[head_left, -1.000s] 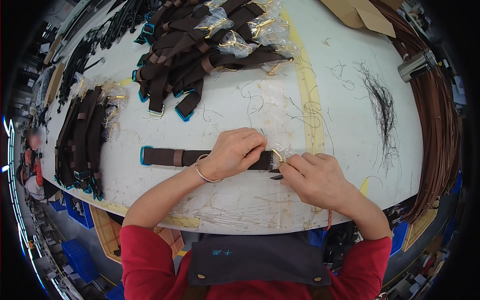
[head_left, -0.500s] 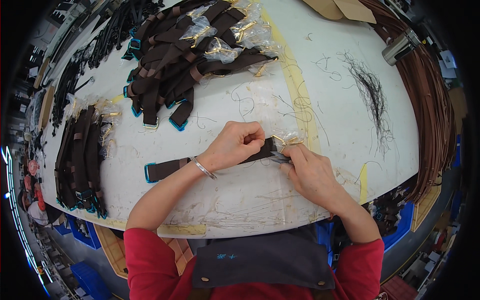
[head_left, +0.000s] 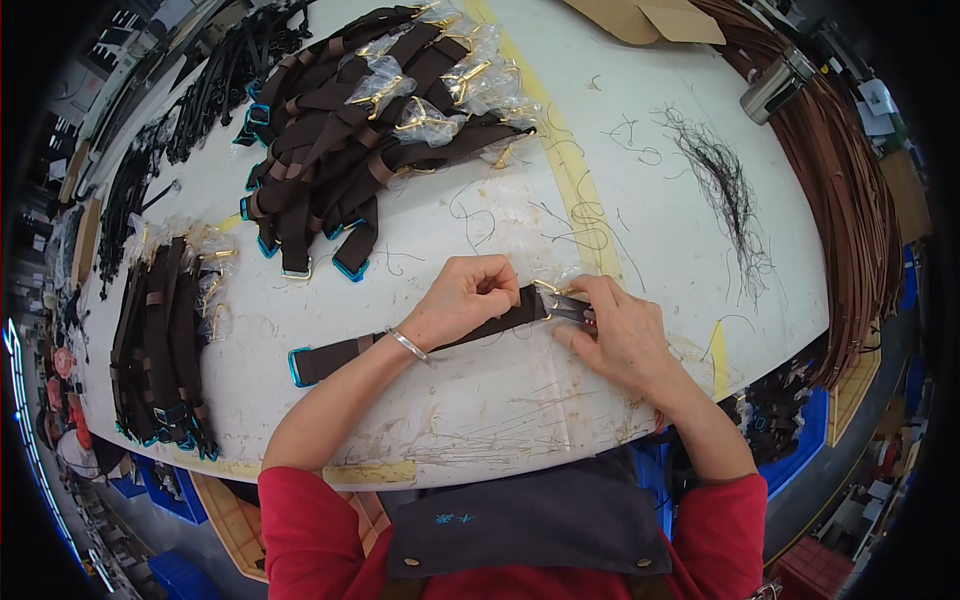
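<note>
A dark brown webbing strap (head_left: pixel 340 359) lies slantwise before me, with a blue-wrapped buckle (head_left: pixel 298 367) at its left end. Its right end carries a gold metal clasp (head_left: pixel 546 287), partly in clear plastic. Over the strap, near that end, my left hand (head_left: pixel 470 297) is closed in a pinch; what its fingertips hold is too small to make out. My right hand (head_left: pixel 625 330) grips small metal thread snips (head_left: pixel 570 308), their blades pointing left at the strap's end beside the clasp. Part of the snips is hidden by the fingers.
A heap of similar brown straps (head_left: pixel 340 140) lies at the far left, and a smaller bundle (head_left: pixel 160 340) nearer left. Loose dark threads (head_left: pixel 728 190) are piled at the right. Beyond them are a metal cup (head_left: pixel 777 88), long brown strips (head_left: pixel 840 190) and cardboard (head_left: pixel 640 20).
The view has shifted slightly. My right hand's fingers have spread a little around the snips, whose blades show more clearly now. My left hand keeps its pinch over the strap.
</note>
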`<state>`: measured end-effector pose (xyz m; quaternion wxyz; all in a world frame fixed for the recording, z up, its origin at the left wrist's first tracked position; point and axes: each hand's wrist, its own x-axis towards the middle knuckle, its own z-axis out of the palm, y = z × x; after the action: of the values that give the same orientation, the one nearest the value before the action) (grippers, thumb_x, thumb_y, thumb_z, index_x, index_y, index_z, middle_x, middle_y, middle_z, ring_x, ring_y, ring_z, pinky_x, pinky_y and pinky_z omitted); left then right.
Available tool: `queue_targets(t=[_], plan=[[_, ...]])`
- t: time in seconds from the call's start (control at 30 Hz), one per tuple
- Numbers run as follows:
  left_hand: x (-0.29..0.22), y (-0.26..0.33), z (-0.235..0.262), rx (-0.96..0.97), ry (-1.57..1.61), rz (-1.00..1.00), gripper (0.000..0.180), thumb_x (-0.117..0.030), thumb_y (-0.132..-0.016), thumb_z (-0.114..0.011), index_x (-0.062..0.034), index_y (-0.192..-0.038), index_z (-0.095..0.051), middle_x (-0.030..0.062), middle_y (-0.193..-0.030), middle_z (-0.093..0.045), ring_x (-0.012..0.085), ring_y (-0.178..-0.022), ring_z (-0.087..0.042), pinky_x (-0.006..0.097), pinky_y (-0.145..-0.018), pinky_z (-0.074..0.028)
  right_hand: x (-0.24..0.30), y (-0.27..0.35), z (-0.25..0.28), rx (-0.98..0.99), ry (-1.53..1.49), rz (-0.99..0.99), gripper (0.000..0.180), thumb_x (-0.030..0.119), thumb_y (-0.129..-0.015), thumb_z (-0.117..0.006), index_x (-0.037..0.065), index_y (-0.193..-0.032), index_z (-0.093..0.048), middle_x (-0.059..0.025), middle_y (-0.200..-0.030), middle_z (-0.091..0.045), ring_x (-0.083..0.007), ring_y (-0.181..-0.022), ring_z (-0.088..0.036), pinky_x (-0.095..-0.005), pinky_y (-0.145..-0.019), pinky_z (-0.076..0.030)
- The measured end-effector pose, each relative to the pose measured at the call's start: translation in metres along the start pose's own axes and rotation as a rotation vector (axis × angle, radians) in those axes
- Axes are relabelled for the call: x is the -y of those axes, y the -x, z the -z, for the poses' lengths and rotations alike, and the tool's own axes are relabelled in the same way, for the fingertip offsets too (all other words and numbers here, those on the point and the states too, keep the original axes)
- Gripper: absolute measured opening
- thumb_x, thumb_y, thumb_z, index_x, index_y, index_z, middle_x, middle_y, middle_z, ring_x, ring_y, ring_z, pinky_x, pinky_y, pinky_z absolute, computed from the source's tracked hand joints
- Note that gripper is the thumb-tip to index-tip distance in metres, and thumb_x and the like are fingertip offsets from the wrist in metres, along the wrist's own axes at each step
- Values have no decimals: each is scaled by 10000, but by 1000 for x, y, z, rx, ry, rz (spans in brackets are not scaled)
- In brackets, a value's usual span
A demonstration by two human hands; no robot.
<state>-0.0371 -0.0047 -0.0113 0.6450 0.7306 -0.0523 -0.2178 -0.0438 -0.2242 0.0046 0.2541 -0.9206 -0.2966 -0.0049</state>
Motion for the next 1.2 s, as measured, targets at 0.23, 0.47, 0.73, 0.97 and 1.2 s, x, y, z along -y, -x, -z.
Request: queue_targets(t=[0.23, 0.47, 0.73, 0.97, 1.2], plan=[[14, 3, -5, -75, -149, -135, 38, -6, -765, -530, 0, -730, -543, -23, -670, -543, 10, -622, -437, 174, -536, -365, -25, -9, -19, -98, 161, 460, 247, 84, -610, -646, 78, -835, -545, -24, -652, -549, -178, -591, -599, -308, -490, -453], [19, 4, -4, -128, -147, -230, 38, 1, -754, -528, 2, -724, -551, -36, -626, -520, 3, -551, -396, 169, -472, -321, -36, -14, 2, -75, 66, 294, 176, 94, -642, -626, 69, -790, -534, -52, -608, -551, -221, -571, -579, -327, -511, -442], [-1, -4, 3, -14, -239, -2, 39, -24, -742, -523, -4, -708, -524, 23, -632, -549, 49, -543, -490, 213, -460, -382, -37, -26, 10, 206, -246, -180, 198, 133, -709, -583, 28, -868, -531, -149, -687, -592, -322, -653, -573, -394, -606, -433], [-30, -4, -3, 141, -948, -274, 341, -350, -776, -624, -31, -798, -507, 101, -631, -583, 243, -530, -579, 330, -485, -445, -39, -30, 11, 213, -237, -136, 200, 139, -702, -584, 30, -861, -533, -156, -692, -593, -324, -667, -578, -395, -604, -433], [-27, -15, -26, 292, -1280, -195, 420, -447, -819, -568, -34, -857, -499, 164, -624, -582, 317, -582, -603, 412, -504, -454, -45, -32, 7, 201, -300, -125, 155, 116, -708, -617, 11, -779, -529, -127, -623, -568, -241, -554, -526, -345, -528, -404]])
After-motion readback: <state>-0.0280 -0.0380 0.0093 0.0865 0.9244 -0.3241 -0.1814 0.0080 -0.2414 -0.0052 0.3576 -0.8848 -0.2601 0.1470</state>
